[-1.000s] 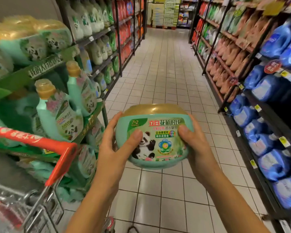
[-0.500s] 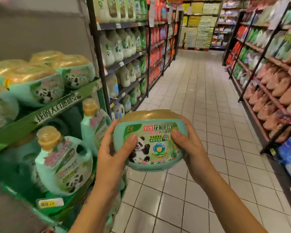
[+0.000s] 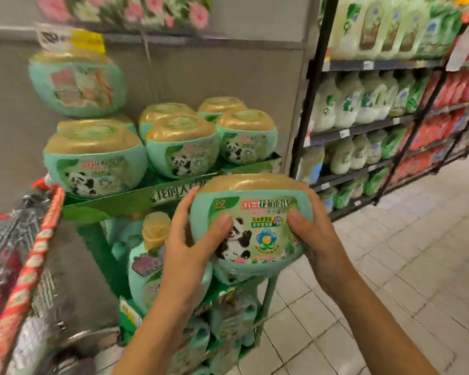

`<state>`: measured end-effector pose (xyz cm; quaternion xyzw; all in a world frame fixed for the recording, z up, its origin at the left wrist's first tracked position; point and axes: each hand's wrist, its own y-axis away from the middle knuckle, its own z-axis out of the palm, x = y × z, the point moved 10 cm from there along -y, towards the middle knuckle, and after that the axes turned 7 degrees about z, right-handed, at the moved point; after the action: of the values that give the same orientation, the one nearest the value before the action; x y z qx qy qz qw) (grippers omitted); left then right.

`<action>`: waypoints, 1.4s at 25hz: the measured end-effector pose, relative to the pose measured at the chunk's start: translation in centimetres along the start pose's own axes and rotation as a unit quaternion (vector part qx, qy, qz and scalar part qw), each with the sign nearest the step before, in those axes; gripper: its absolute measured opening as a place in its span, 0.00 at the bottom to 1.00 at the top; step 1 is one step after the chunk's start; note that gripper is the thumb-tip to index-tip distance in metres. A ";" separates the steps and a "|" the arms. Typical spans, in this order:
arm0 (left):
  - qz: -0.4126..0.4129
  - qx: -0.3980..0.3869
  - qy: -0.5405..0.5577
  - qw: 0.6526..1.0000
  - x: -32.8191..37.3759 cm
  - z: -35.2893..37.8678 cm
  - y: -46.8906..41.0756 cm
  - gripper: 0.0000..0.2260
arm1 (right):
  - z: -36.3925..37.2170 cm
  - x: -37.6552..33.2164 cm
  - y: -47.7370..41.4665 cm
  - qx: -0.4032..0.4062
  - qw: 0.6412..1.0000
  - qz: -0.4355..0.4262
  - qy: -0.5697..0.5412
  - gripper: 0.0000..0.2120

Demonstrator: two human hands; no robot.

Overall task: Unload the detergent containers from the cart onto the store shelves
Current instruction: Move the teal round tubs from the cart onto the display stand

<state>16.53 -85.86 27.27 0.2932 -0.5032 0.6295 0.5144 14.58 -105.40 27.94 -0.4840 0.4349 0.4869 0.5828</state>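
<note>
Our left hand (image 3: 190,247) and right hand (image 3: 318,239) grip a mint-green detergent tub (image 3: 257,228) by its sides, gold lid on, contents hidden, held in front of the green display shelf (image 3: 106,204) crowded with matching tubs (image 3: 182,150); our red cart (image 3: 35,255) stands left, blurred.

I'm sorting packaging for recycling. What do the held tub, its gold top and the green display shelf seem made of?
Tub: likely moulded plastic, mint green, smooth and softly glossy, with rounded seamless walls.
Gold top: seemingly metallic-look plastic under shiny film, judging by its wrinkled highlights.
Display shelf: probably printed cardboard, matte, with a flat folded front edge.
</note>
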 end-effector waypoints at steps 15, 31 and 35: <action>0.166 0.055 -0.223 0.959 11.5 -3.1 -16.8 0.31 | 9.0 -11.2 -20.7 -0.252 0.959 -0.116 0.055 0.35; 0.181 0.020 -0.279 0.943 9.3 -6.6 -24.2 0.41 | 10.6 -8.6 -29.4 -0.218 0.956 -0.115 0.160 0.50; 0.182 0.019 -0.300 0.936 9.6 -6.5 -24.0 0.42 | 10.6 -8.3 -29.2 -0.220 0.955 -0.114 0.164 0.50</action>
<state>37.22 -77.25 41.70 0.3812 -0.6669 0.6044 0.2110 42.63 -97.87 41.82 -0.7198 0.3480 0.4148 0.4344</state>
